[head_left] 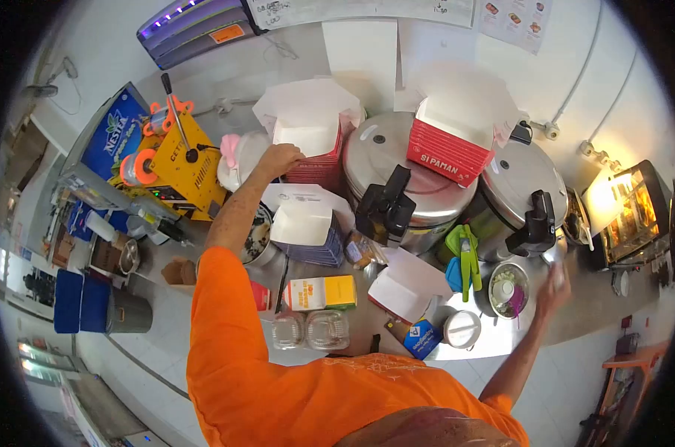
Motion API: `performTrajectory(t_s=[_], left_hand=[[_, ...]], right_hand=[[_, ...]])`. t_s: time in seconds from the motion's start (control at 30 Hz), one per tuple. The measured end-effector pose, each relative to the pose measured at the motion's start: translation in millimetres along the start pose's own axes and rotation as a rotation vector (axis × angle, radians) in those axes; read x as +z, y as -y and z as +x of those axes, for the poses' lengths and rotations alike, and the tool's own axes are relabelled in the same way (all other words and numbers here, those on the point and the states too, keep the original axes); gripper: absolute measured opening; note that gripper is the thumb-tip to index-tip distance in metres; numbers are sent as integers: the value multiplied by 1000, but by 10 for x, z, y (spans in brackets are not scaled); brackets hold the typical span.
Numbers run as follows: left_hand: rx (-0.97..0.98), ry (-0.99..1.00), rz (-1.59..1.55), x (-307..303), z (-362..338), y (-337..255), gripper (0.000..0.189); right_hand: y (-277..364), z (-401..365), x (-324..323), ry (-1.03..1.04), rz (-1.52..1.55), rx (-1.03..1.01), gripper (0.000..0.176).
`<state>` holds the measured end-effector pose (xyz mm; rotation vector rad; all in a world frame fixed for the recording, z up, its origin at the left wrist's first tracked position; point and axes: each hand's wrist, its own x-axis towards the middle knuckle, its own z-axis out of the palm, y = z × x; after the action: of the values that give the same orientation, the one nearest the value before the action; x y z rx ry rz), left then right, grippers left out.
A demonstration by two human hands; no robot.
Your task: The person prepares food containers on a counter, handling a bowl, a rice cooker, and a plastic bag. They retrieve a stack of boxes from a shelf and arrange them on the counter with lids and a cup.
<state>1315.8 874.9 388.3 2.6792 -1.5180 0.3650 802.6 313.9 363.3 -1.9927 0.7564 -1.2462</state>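
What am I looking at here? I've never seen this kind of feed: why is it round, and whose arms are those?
No machine here: a person in an orange shirt works with bare hands. The single picture comes from a wide-angle camera on their head, looking down, hence the round shape. Their left hand is on a stack of red paper boxes at the back of the counter. Their right hand is blurred near a small metal bowl; whether it holds anything is unclear. Nearby: a big steel cooker, a yellow machine and clear plastic tubs.
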Motion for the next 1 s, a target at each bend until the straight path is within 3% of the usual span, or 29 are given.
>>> performTrajectory(t_s=[0.03, 0.07, 0.1, 0.13, 0.2, 0.27, 0.37, 0.47, 0.53, 0.57, 0.6, 0.7, 0.77, 0.8, 0.87, 0.9, 0.97, 1.0], left_hand=[[4, -19, -43, 105, 28, 25, 13], [-14, -14, -78, 189, 79, 27, 14], [-41, 63, -65, 251, 88, 3, 15], [-66, 134, -47, 281, 111, -10, 17], [-136, 288, 18, 375, 136, -19, 20], [-222, 465, 115, 637, 84, 29, 25], [-233, 675, -254, 842, 65, 222, 34], [-293, 769, -566, 838, 114, 169, 48], [-308, 870, -660, 807, 156, 166, 57], [-289, 738, -629, 825, 99, 178, 58], [-270, 604, -594, 844, 55, 178, 59], [-302, 273, -731, 718, -74, 225, 52], [-354, 88, -894, 524, -297, 237, 44], [-343, -3, -848, 762, -319, 409, 39], [-260, -248, -851, 259, -644, 311, 37], [-336, -246, -934, -1, -822, 264, 37], [-382, -356, -931, -619, -1211, 110, 34], [-347, -461, -847, -919, -1459, -14, 32]], right_hand=[[295, 244, 274, 70, -212, -64, 35], [1213, 355, 528, 280, -124, 87, 47], [1368, 440, 858, 166, -302, -15, 56], [1658, 640, 1063, 384, -189, -53, 72], [2026, 882, 1557, 427, -436, 3, 82], [1972, 1172, 2014, 591, -576, 18, 90], [2059, 1295, 2348, 667, -687, 87, 58], [948, 1970, 2496, 1000, -579, -491, 42], [856, 2049, 2324, 932, -466, -773, 30], [832, 2101, 2267, 890, -403, -913, 28], [915, 2066, 2293, 867, -526, -970, 30], [1240, 1896, 2431, 932, -374, -802, 38], [1661, 1593, 2814, 904, -265, -353, 38], [2176, 1289, 2942, 880, -124, -166, 38], [2950, 795, 3276, 892, 49, -51, 38], [2984, 673, 3493, 928, 30, -188, 38], [2879, 537, 4017, 959, 122, -745, 39], [2771, 490, 4292, 927, 232, -1160, 39]])
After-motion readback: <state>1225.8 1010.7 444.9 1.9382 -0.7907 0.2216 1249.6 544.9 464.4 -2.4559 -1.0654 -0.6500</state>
